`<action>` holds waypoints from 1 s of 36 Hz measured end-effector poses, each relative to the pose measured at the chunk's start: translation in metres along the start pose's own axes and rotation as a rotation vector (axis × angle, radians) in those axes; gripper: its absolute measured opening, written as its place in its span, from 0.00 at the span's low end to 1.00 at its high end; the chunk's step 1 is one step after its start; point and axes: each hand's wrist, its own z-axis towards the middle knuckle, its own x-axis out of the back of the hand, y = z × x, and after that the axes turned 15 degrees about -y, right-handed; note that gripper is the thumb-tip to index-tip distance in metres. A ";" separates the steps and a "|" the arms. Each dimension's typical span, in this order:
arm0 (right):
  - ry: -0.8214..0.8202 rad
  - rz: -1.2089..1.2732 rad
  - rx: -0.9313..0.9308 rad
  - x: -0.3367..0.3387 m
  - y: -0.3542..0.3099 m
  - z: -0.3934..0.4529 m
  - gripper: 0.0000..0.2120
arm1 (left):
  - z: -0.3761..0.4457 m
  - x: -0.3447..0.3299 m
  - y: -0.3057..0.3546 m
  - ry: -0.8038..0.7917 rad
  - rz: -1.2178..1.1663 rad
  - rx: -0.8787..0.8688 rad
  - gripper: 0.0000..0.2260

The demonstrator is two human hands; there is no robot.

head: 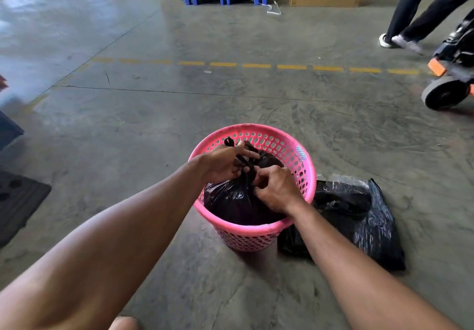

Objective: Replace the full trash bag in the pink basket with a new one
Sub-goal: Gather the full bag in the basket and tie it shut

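Pink basket (252,232) upright on floor (154,124); black trash bag (230,201) inside, twisted neck pointing up. Left hand (225,163), right hand (275,191) fingers pinching neck strands; knot partly hidden.

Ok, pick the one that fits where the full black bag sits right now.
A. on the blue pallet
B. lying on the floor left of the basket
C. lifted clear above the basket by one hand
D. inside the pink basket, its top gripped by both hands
D: the full black bag sits inside the pink basket, with the left hand and right hand both gripping its twisted top.
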 end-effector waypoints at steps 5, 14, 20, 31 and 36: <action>-0.054 -0.055 -0.059 -0.004 -0.004 0.007 0.04 | -0.008 -0.002 -0.004 -0.006 -0.031 -0.037 0.17; 0.078 0.125 0.132 0.005 0.001 0.013 0.20 | -0.031 -0.007 0.019 -0.143 0.278 -0.033 0.24; 0.118 0.189 0.105 -0.009 0.005 0.014 0.06 | -0.035 -0.024 0.032 0.078 1.296 0.003 0.19; 0.052 0.071 0.014 -0.010 0.003 0.016 0.08 | -0.033 -0.046 0.031 0.219 1.998 0.035 0.08; 0.066 0.075 0.024 -0.007 0.000 0.013 0.09 | -0.029 -0.058 0.034 0.319 2.115 0.099 0.10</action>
